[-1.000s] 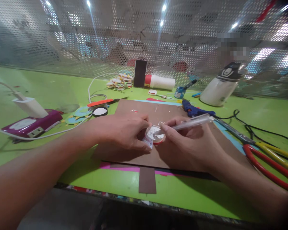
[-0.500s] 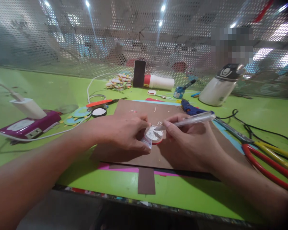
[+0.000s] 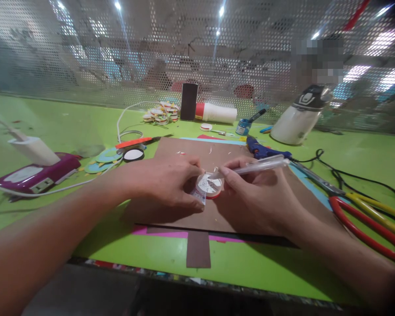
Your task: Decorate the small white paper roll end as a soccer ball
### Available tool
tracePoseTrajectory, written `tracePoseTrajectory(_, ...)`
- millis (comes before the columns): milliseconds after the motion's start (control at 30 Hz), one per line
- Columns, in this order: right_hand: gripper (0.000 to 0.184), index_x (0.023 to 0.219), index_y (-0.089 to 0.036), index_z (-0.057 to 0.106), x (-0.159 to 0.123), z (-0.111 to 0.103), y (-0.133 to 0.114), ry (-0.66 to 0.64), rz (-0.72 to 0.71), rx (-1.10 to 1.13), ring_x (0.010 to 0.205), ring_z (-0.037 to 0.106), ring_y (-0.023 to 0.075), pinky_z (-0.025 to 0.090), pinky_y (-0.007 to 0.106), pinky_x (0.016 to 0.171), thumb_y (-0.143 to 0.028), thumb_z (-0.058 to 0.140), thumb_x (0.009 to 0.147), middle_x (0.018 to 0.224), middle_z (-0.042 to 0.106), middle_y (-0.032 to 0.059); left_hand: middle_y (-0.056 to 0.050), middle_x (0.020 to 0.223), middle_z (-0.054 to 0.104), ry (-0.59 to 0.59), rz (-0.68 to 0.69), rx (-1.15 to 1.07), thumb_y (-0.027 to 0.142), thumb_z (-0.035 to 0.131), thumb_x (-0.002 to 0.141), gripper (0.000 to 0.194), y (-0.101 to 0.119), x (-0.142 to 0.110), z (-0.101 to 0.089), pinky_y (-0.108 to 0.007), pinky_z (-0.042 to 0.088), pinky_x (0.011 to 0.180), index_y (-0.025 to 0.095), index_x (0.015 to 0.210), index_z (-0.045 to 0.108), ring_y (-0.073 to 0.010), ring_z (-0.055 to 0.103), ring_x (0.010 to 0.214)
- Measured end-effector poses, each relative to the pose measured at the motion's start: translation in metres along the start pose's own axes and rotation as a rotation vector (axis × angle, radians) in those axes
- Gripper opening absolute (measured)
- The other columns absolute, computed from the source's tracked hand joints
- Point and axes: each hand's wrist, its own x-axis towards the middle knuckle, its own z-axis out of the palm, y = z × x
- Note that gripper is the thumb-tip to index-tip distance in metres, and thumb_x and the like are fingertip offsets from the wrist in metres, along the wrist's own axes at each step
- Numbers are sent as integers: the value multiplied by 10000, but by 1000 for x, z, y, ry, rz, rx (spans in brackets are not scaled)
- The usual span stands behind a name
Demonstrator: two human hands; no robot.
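A small round white disc with a red rim (image 3: 213, 188) lies on the brown board, with lines showing on its top. My left hand (image 3: 171, 182) pinches a clear ruler (image 3: 200, 195) between thumb and fingers and lays it across the disc's left part. From the right, my right hand (image 3: 263, 188) grips a clear-barrelled pen (image 3: 266, 164), its tip down at the disc. The pen's exact contact point is too small to make out. White shavings (image 3: 210, 150) are scattered on the brown board (image 3: 184, 215) around the hands.
To the right are large red-and-yellow-handled scissors (image 3: 352, 215) and a blue glue gun (image 3: 266, 149). A purple power socket (image 3: 39, 175), orange cutter (image 3: 133, 142) and black round lid (image 3: 133, 154) lie left. Behind stand a phone (image 3: 188, 102), a paint jar (image 3: 242, 127) and a white bottle (image 3: 296, 123).
The whole view has shifted slightly, so things sit a little further left. Both hands keep their holds on the ruler and the pen over the disc.
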Motion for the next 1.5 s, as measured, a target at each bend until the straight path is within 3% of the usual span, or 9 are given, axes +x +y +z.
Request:
tracePoseTrajectory(167, 200, 702, -226, 647, 1, -2, -9, 43, -26, 18, 560, 584, 136, 444, 263, 511, -357, 709, 840, 608, 640, -13, -55, 1240, 654, 29, 9, -33, 656, 673, 799, 539, -5, -1, 1, -348, 493, 911, 282, 1187, 683, -258, 655, 1050)
tracePoseTrajectory(500, 206, 705, -232, 627, 4, -9, -13, 133, -104, -199, 517, 531, 126, 414, 254, 486, -276, 673, 901, 554, 571, -31, -81, 1368, 603, 65, -44, 108, 757, 586, 816, 697, -20, -5, -10, -384, 481, 933, 287, 1331, 602, -307, 598, 1180)
tracePoseTrajectory(733, 187, 987, -221, 677, 2, -13, -5, 76, -200, -152, 681, 650, 161, 517, 307, 674, -392, 603, 984, 753, 679, 1, -98, 1506, 525, 50, -114, 129, 734, 605, 822, 856, -20, -4, -12, -426, 437, 1058, 290, 1535, 437, -344, 476, 1366)
tracePoseTrajectory(900, 152, 1062, -243, 696, 1, -17, 2, 36, -219, -125, 821, 691, 183, 523, 323, 812, -317, 602, 970, 898, 732, 14, -95, 1575, 466, 49, -122, 123, 735, 605, 823, 871, -21, -4, -12, -444, 412, 1113, 293, 1550, 419, -349, 445, 1413)
tracePoseTrajectory(1000, 106, 938, -235, 684, 2, -16, 0, 48, -186, -143, 766, 663, 178, 502, 315, 751, -301, 601, 951, 817, 704, 5, -91, 1581, 461, 62, -102, 109, 721, 615, 826, 855, -21, -5, -13, -456, 390, 1142, 289, 1541, 433, -349, 437, 1426)
tracePoseTrajectory(1133, 256, 743, -230, 633, 5, -15, -7, 127, -120, -198, 554, 512, 139, 404, 293, 557, -381, 622, 951, 587, 556, -32, -84, 1574, 471, 85, -73, 90, 734, 603, 828, 840, -20, -6, -13, -449, 396, 1138, 296, 1528, 449, -348, 440, 1425)
tracePoseTrajectory(1267, 334, 697, -236, 632, 8, -17, -9, 174, -74, -234, 488, 469, 138, 381, 296, 508, -449, 629, 954, 496, 497, -38, -95, 1560, 488, 72, -82, 84, 721, 605, 831, 835, -20, -5, -12, -457, 410, 1124, 280, 1524, 453, -349, 450, 1414)
tracePoseTrajectory(1367, 242, 858, -236, 665, 9, -21, -2, 157, -63, -128, 575, 592, 162, 470, 303, 576, -458, 626, 948, 617, 620, -14, -106, 1561, 488, 80, -82, 90, 719, 594, 834, 846, -21, -3, -12, -474, 402, 1130, 268, 1533, 440, -354, 454, 1412)
tracePoseTrajectory(1500, 246, 1068, -228, 671, 10, -28, 7, 33, -101, -135, 809, 711, 211, 558, 367, 803, -426, 629, 929, 879, 743, 48, -131, 1576, 467, 88, -91, 103, 714, 558, 849, 861, -25, -1, -12, -486, 380, 1153, 240, 1554, 414, -355, 439, 1431)
